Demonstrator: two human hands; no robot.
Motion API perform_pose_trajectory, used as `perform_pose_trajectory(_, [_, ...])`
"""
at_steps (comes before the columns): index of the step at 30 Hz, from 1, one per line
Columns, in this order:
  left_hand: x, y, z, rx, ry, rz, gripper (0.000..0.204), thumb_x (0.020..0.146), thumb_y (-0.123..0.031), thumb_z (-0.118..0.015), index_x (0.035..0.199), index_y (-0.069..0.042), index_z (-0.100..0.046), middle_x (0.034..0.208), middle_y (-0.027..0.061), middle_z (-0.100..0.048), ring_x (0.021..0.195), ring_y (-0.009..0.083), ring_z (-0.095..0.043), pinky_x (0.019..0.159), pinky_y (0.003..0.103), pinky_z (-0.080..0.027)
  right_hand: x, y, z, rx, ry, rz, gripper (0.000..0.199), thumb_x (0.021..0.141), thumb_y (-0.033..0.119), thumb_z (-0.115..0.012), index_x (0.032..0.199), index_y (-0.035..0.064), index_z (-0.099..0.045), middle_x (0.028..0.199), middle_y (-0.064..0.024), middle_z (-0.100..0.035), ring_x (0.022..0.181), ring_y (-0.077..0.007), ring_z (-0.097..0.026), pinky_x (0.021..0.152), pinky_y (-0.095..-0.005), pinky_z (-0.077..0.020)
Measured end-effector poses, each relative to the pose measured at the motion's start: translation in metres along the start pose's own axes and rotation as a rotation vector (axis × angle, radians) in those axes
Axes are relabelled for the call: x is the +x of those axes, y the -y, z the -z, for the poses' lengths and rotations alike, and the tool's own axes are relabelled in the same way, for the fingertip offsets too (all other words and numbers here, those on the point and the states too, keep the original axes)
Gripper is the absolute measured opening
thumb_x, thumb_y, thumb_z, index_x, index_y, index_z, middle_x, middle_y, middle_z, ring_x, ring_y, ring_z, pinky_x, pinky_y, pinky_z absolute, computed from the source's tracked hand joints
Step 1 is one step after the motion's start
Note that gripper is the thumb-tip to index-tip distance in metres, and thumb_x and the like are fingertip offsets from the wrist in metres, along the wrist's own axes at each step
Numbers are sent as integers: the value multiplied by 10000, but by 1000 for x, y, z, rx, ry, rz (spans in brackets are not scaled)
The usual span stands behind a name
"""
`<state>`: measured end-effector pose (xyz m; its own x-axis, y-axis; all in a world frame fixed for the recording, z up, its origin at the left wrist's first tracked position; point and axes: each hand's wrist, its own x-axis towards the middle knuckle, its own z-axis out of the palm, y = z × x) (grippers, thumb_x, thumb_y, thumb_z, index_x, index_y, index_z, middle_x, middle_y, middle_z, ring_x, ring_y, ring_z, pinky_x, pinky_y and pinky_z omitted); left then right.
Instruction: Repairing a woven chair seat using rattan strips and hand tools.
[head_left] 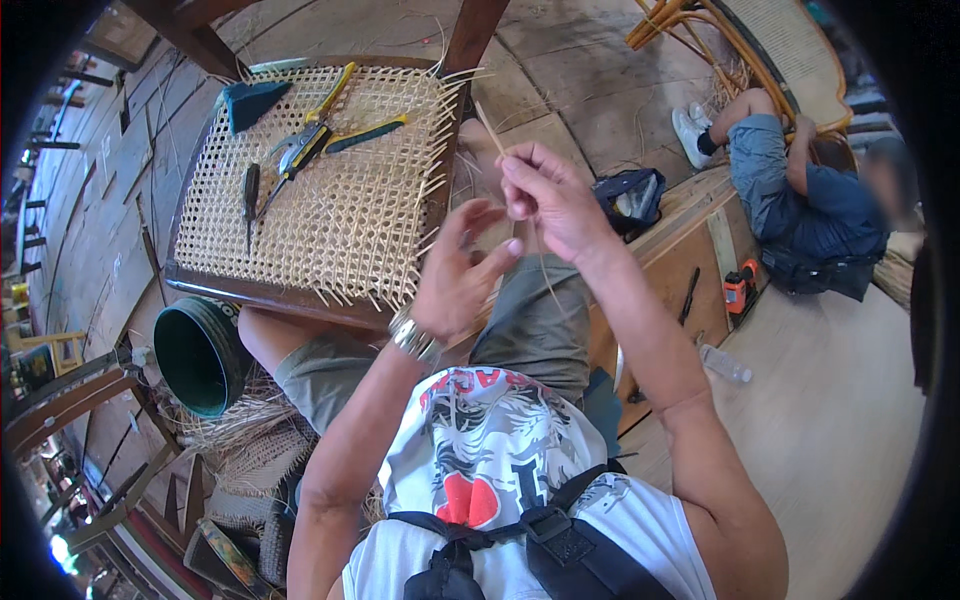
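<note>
My right hand (548, 195) is closed in a pinch on a thin tan cane strip (488, 122). One end of the strip sticks up past my fingers and the other curves down below my hand. My left hand (455, 268), with a metal watch on the wrist, is close beside it, its thumb and fingers apart and slightly blurred. Left of both hands is a chair seat of woven cane (350, 215), with loose strand ends along its right and front edges. On the weave rest yellow-and-black-handled cutters (312, 138), a dark-handled awl (251, 200) and a folded teal cloth (252, 104).
A dark green bucket (203, 357) stands below the chair, near cane scraps (245, 420). To the right are a wooden board (650, 275), an orange tape measure (740, 286), a plastic bottle (726, 363) and a dark bag (630, 200). Another person (800, 200) sits by a rattan-framed chair.
</note>
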<state>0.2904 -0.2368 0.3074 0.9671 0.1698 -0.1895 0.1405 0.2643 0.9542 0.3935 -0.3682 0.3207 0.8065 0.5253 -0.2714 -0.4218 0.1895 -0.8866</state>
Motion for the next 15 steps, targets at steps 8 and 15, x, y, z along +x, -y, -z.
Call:
perform_pose_trajectory(8, [-19,2,25,53,198,327,288,1009,-242,-668,1108,28,-660,949,35,-704,848,77,-605,752,235,-485,1,0,8,44,-226,61,111,1034,179,-611,1061,71,-621,951,-89,-739,796,-110,-667,668,-241,-517])
perform_pose_trajectory(15, [-5,-17,39,-33,-17,140,263,1016,-242,-674,1140,-9,-687,894,-65,-661,679,18,-476,598,195,-385,-1,-30,-69,37,-54,69,121,1059,166,-553,1101,52,-557,1018,-118,-733,912,-129,-687,723,-248,-562])
